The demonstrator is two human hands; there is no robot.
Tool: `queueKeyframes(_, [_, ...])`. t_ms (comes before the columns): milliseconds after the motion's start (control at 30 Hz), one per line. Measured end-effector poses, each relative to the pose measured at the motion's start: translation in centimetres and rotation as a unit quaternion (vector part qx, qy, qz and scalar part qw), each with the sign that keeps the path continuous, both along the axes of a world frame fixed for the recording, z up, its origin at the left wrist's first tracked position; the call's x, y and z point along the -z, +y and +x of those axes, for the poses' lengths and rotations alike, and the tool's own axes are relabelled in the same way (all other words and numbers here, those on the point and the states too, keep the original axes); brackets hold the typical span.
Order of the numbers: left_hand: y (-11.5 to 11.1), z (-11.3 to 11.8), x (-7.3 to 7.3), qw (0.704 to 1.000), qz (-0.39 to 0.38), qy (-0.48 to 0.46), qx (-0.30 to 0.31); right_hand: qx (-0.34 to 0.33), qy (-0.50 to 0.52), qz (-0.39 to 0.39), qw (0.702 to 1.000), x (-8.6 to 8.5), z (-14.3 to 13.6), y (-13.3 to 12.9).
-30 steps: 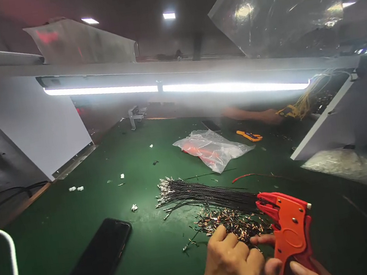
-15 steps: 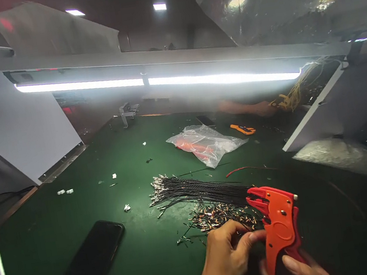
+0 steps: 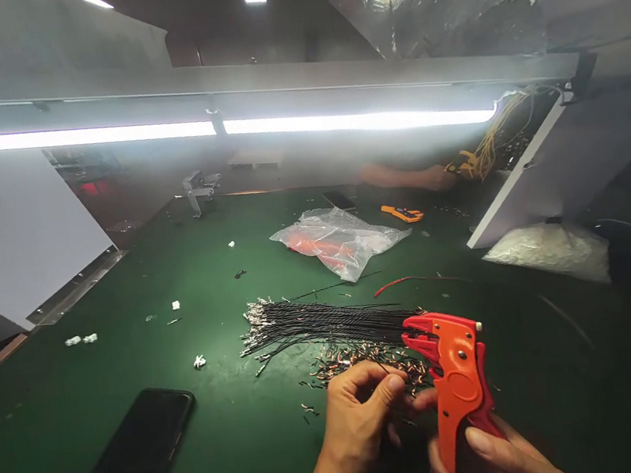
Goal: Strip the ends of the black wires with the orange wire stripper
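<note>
One red-orange wire stripper (image 3: 459, 385) is held at the right end of the wire bundle (image 3: 328, 321), long axis near upright, nose pointing left, handles wrapped in the right hand's grip (image 3: 501, 450). Nearer than the bundle, the left hand (image 3: 357, 416) pinches a thin black wire (image 3: 383, 369).

a green table (image 3: 250, 436) carries everything. i take as centre of the clock the bundle of black wires (image 3: 328, 318), which lies on it with its metal ends toward nine o'clock. just beside, at about five o'clock, is a heap of cut wire ends (image 3: 357, 353). at eight o'clock lies a black phone (image 3: 119, 471), and at nine some small white pieces (image 3: 90, 338). near twelve there is a clear plastic bag (image 3: 345, 240) with something red inside; between one and two, an orange-yellow tool (image 3: 402, 213).
</note>
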State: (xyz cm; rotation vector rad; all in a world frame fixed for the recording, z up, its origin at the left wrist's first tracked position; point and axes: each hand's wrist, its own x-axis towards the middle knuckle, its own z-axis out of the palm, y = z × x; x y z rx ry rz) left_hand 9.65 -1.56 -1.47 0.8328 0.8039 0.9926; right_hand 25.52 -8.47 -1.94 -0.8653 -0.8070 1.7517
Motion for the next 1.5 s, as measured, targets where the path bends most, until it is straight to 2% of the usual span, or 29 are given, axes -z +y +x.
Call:
queueKeyframes(133, [0.2, -0.4, -0.8, 0.999, -0.028, -0.041, -0.01, -0.025, 0.042, -0.002, 0.999, -0.3, -0.1, 0.0])
queueKeyframes(300, [1.2, -2.1, -2.0, 0.989, -0.077, -0.113, -0.047, -0.08, 0.123, -0.008, 0.989, -0.3, -0.4, 0.1])
queueKeyframes(433, [1.7, -3.2, -2.3, 0.98, -0.111, -0.162, -0.046, -0.119, 0.166, -0.035, 0.978, -0.1, -0.2, -0.1])
queueKeyframes(533, [1.8, -3.4, -2.3, 0.974, -0.119, -0.189, -0.038, -0.119, 0.174, -0.042, 0.977, 0.1, -0.1, -0.1])
queueKeyframes(733, [2.1, -3.5, -2.2, 0.966, -0.122, -0.224, -0.041, -0.119, 0.158, -0.049, 0.979, 0.1, -0.1, -0.1])
queueKeyframes(1000, [2.6, -4.1, -2.1, 0.958, -0.133, -0.247, -0.059, -0.119, 0.126, -0.061, 0.983, -0.9, -0.2, -0.2])
queueKeyframes(1233, [2.0, -3.5, -1.9, 0.958, -0.132, -0.253, -0.029, -0.112, 0.151, -0.042, 0.981, -0.1, -0.5, -0.2])
queueKeyframes(1500, [1.6, -2.9, -1.5, 0.959, -0.139, -0.246, -0.006, -0.132, 0.098, -0.025, 0.986, -0.7, -0.3, 0.1])
